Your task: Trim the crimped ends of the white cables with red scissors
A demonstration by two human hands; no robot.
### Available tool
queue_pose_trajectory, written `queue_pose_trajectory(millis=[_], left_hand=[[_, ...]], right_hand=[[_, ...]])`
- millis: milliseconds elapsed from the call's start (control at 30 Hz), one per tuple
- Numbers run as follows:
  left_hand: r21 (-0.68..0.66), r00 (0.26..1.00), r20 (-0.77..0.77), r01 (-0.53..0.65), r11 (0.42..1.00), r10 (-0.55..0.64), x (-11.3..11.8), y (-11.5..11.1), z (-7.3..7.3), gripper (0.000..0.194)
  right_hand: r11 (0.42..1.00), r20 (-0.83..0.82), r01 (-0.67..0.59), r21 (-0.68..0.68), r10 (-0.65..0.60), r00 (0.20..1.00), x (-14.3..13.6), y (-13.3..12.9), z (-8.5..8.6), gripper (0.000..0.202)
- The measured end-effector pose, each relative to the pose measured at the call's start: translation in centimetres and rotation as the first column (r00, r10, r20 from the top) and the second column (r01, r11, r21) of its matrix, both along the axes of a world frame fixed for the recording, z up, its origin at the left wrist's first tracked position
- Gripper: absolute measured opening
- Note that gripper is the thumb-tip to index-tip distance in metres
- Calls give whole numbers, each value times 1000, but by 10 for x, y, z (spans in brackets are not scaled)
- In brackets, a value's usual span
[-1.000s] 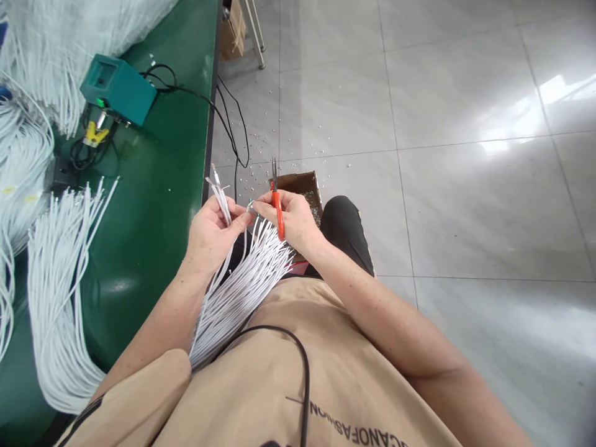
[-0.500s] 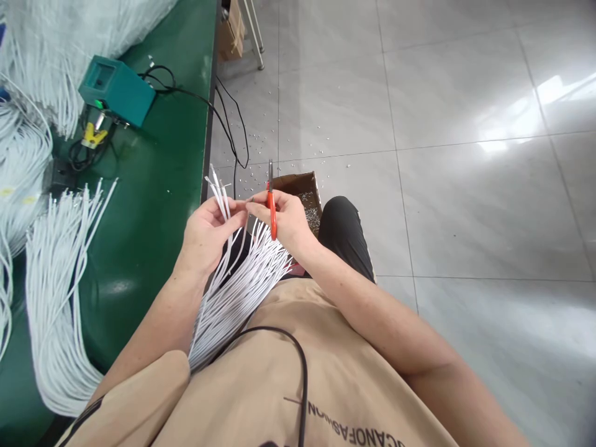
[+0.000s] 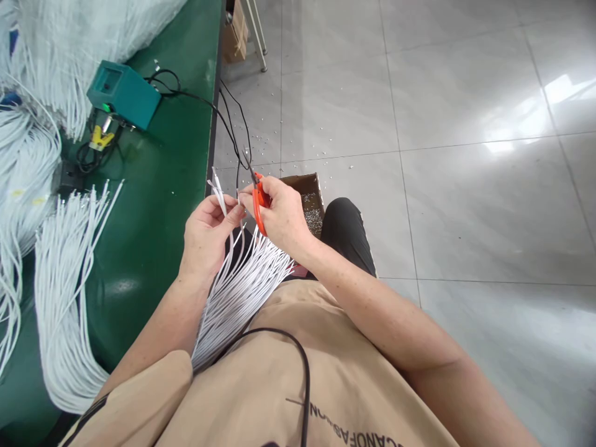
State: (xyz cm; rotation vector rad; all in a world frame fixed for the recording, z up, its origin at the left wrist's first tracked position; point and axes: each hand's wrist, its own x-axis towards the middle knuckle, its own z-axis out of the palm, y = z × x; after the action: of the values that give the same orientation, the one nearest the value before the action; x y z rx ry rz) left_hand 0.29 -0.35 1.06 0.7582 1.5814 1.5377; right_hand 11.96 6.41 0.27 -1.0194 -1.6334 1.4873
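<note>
My left hand is closed around several white wires, whose tips stick up past the fingers; one wire is pinched at the thumb. Close beside it, my right hand holds red-handled scissors with the blades pointing up and to the left. Its thumb and forefinger are near the pinched wire's tip. A large bundle of white wires lies across the lap beneath both hands.
On the green table at the left are wire bundles, a teal device and a yellow clip. An open cardboard box with small clippings stands on the floor by the knee. Clippings dot the floor.
The scissors have tilted from upright to leaning left, and my right hand has turned and shifted slightly left. My left hand still grips the wires. The whole view has shifted slightly.
</note>
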Motion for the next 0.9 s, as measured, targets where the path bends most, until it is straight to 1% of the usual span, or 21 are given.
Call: queue_pose_trajectory(millis=[133, 167, 200, 233, 267, 333, 400, 533, 733, 800, 900], left_hand=[[36, 1000, 21, -10, 999, 9, -1, 1, 1, 23], [33, 1000, 16, -5, 999, 4, -2, 1, 1, 24], [29, 1000, 9, 2, 1000, -2, -2, 1, 1, 25], [23, 1000, -3, 5, 1000, -5, -3, 0, 1, 26], [18, 1000, -16, 5, 1000, -5, -4, 0, 1, 26], [8, 999, -48, 2, 1000, -2, -5, 0, 0, 27], [-4, 996, -85, 1, 1000, -1, -6, 0, -1, 27], [-10, 983, -184, -1, 1000, -1, -7, 0, -5, 27], [-59, 934, -357, -15, 998, -7, -11, -1, -7, 26], [-74, 926, -376, -8, 997, -20, -12, -1, -6, 26], [-89, 928, -372, 1, 996, -35, -11, -2, -4, 26]], right_hand=[[988, -73, -76, -134, 66, 995, 1, -4, -8, 24], [985, -64, -84, -152, 75, 995, 2, -3, -9, 26], [986, -21, -81, -143, 79, 997, 4, -1, -11, 28], [992, 59, -75, -103, 81, 995, 6, 1, -12, 28], [997, 163, -75, -36, 79, 983, 9, 2, -12, 29], [985, 365, -131, 115, 81, 927, 12, 4, -13, 28], [955, 501, -222, 197, 97, 860, 14, 4, -13, 27], [918, 628, -331, 218, 127, 768, 17, 3, -8, 27], [878, 762, -439, 193, 148, 630, 21, 5, 10, 25], [870, 789, -455, 187, 143, 598, 22, 5, 14, 27], [874, 802, -456, 169, 147, 579, 22, 5, 15, 25]])
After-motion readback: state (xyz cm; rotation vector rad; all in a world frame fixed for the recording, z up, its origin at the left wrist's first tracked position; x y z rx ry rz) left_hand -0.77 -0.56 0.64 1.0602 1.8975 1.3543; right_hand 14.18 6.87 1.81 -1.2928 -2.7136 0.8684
